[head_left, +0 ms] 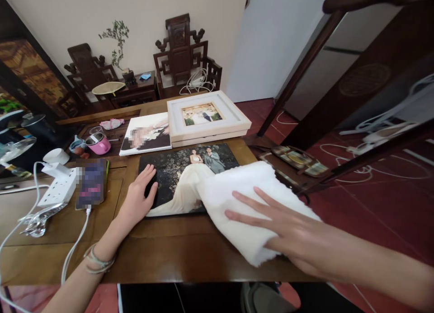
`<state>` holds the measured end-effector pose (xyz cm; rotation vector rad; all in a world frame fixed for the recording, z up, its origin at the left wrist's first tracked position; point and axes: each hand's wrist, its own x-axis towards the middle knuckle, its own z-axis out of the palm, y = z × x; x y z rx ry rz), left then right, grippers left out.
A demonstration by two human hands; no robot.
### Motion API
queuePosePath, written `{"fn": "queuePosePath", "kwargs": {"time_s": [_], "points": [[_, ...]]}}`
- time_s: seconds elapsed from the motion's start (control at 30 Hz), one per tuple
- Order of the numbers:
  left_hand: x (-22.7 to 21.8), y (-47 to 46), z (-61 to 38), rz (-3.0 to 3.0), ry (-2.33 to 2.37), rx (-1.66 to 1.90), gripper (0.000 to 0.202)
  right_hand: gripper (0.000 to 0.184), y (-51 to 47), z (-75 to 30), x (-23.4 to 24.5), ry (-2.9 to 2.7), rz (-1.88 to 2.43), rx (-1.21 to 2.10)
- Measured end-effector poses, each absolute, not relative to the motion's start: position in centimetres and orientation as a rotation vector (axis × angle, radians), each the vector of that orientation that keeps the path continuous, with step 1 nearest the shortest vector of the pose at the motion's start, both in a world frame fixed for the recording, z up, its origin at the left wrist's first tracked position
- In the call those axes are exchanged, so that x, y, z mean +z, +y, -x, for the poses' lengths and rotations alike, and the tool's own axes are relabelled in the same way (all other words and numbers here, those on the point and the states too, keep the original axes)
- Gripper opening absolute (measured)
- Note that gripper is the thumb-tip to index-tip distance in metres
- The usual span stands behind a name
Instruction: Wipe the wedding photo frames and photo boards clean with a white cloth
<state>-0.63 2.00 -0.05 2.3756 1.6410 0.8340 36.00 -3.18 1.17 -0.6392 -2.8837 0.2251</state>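
A dark wedding photo panel (183, 168) lies flat on the wooden table (162, 254) in front of me. My left hand (139, 196) rests flat on the panel's left edge, fingers spread and open. My right hand (281, 222) lies flat with fingers stretched out on a white cloth (237, 191), which covers the panel's right part and hangs over the table's right edge.
Behind the panel lie another photo print (147, 134) and a white framed photo (206, 116). To the left are a phone (91, 183) on a cable, a white power strip (57, 189), a pink cup (99, 143) and pliers (37, 222). Carved chairs stand at the wall.
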Motion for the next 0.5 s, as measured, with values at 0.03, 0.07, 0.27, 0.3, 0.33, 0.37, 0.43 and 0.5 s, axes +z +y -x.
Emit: {"fn": "queuePosePath", "kwargs": {"time_s": [0.03,0.07,0.27,0.3,0.33,0.37,0.43,0.5], "points": [[0.0,2.0,0.6,-2.375,1.641,0.836,0.044,0.037,-3.3,-36.0,1.3,-2.899,0.627,0.235],[0.0,2.0,0.6,-2.375,1.640,0.839,0.043,0.038,-3.0,-36.0,1.5,-2.904,0.610,0.243],[0.0,2.0,0.6,-2.379,1.634,0.850,0.043,0.056,4.7,-35.4,2.2,-2.906,0.639,0.264],[0.0,2.0,0.6,-2.375,1.637,0.848,0.042,0.059,6.2,-35.2,2.3,-2.908,0.683,0.263],[0.0,1.9,0.6,-2.372,1.640,0.846,0.042,0.060,7.6,-35.0,2.3,-2.902,0.732,0.260],[0.0,1.9,0.6,-2.368,1.643,0.843,0.042,0.061,8.7,-34.8,2.3,-2.891,0.777,0.257],[0.0,1.9,0.7,-2.361,1.641,0.841,0.043,0.063,10.1,-34.2,2.2,-2.878,0.837,0.240],[0.0,1.9,0.7,-2.347,1.640,0.842,0.044,0.064,10.0,-33.7,2.0,-2.876,0.857,0.197]]}}
